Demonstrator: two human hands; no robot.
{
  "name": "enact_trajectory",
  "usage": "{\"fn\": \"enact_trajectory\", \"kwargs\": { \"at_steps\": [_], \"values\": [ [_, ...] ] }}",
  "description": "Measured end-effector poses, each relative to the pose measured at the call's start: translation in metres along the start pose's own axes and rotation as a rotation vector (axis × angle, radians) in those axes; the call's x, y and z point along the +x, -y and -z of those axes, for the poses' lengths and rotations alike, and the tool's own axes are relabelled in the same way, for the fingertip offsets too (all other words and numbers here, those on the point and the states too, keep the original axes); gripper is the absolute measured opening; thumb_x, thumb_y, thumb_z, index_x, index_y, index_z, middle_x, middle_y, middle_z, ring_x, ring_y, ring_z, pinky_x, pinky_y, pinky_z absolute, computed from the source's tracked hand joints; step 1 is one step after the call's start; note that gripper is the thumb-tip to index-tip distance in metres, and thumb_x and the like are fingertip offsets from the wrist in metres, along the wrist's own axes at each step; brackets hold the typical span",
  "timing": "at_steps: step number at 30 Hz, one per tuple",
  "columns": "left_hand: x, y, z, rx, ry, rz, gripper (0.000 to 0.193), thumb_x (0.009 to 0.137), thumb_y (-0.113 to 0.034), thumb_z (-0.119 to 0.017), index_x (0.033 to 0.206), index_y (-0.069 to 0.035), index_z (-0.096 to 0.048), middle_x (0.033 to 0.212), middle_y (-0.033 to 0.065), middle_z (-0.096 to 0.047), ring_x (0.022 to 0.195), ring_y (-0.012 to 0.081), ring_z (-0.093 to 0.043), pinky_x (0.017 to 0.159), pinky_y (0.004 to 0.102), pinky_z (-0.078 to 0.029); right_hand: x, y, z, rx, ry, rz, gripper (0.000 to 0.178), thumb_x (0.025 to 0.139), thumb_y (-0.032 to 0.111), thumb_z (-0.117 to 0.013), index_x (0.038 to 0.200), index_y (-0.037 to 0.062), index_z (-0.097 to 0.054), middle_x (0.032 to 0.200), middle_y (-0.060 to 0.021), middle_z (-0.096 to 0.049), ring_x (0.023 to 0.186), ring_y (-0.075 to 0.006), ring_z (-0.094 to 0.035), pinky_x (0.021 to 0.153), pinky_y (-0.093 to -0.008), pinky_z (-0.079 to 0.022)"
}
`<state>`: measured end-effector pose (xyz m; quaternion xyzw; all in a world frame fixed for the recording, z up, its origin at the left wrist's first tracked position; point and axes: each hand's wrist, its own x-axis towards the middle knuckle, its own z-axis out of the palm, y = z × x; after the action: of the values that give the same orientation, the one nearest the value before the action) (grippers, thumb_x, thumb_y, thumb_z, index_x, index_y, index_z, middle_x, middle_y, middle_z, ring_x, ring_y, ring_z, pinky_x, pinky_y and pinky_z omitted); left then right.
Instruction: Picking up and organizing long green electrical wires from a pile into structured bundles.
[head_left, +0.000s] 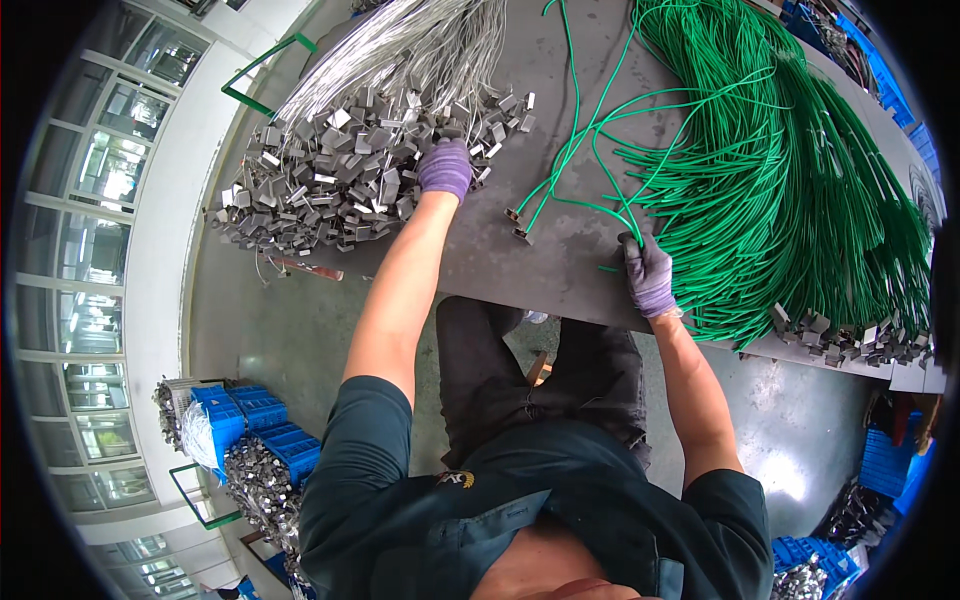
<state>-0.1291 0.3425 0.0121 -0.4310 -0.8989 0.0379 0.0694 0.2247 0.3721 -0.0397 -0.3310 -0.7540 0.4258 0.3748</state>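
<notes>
My left hand (447, 168), in a purple glove, reaches into the right side of a heap of small silver metal blocks (345, 165). Its fingers are bent down among the blocks, and what they grip is hidden. Thin white wires (420, 45) run from the heap toward the far edge. Over the front of the table, my gloved right hand (650, 275) is closed round the lower end of a green cable (600, 208). Left of that hand, two loose green cables end in small dark metal pieces (520, 228) lying on the table.
A thick bundle of green cables (760, 190) covers the right of the grey table (480, 255), with metal ends (850, 340) at the near right corner. Blue crates (250, 415) and metal parts (262, 490) stand at lower left. Another blue crate (815, 560) is at lower right.
</notes>
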Motion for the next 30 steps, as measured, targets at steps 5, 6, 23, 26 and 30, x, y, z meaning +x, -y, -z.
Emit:
{"fn": "enact_trajectory", "kwargs": {
  "at_steps": [5,6,23,26,30],
  "values": [
    [0.020,0.009,0.014,-0.048,0.130,-0.119,0.019,0.078,-0.010,-0.057,0.092,-0.002,-0.065,0.095,0.0216,-0.064,0.093,0.0354,-0.062,0.078,0.0421,-0.051,0.001,0.001,0.001,0.022,-0.019,0.010,0.022,0.093,0.022,-0.050,0.096,0.0023,-0.060,0.066,-0.0121,-0.058,0.059,-0.0245,-0.059,0.056,-0.0327,-0.045],
    [0.020,0.012,0.013,-0.129,0.068,-0.151,0.019,0.080,-0.015,-0.057,0.092,-0.001,-0.064,0.095,0.0224,-0.064,0.091,0.0384,-0.061,0.077,0.0438,-0.050,0.000,0.000,0.001,0.036,-0.016,-0.001,0.023,0.093,0.022,-0.050,0.096,0.0022,-0.060,0.066,-0.0119,-0.059,0.058,-0.0241,-0.059,0.057,-0.0323,-0.045],
    [0.008,0.022,-0.002,-1.124,0.130,0.179,0.027,0.088,-0.028,-0.058,0.083,-0.002,-0.059,0.070,0.0093,-0.060,0.060,0.0209,-0.057,0.056,0.0351,-0.045,0.002,-0.005,0.002,0.009,-0.022,0.000,0.025,0.093,0.025,-0.050,0.094,0.0024,-0.060,0.064,-0.0113,-0.058,0.055,-0.0240,-0.059,0.054,-0.0325,-0.045],
    [-0.001,0.020,0.010,-1.400,0.226,0.306,0.022,0.088,-0.023,-0.057,0.074,-0.007,-0.055,0.061,0.0036,-0.054,0.046,0.0143,-0.050,0.041,0.0292,-0.041,0.002,-0.003,0.003,0.026,-0.018,-0.030,0.025,0.093,0.025,-0.051,0.094,0.0027,-0.061,0.065,-0.0117,-0.058,0.056,-0.0244,-0.059,0.054,-0.0329,-0.045],
    [-0.018,0.035,0.019,-1.455,0.387,0.360,0.014,0.089,-0.017,-0.054,0.091,-0.006,-0.062,0.059,0.0037,-0.056,0.045,0.0153,-0.051,0.040,0.0296,-0.041,0.003,-0.003,0.000,0.022,-0.029,0.015,0.024,0.093,0.025,-0.051,0.095,0.0027,-0.061,0.065,-0.0121,-0.058,0.058,-0.0246,-0.059,0.055,-0.0330,-0.045]
  ]
}}
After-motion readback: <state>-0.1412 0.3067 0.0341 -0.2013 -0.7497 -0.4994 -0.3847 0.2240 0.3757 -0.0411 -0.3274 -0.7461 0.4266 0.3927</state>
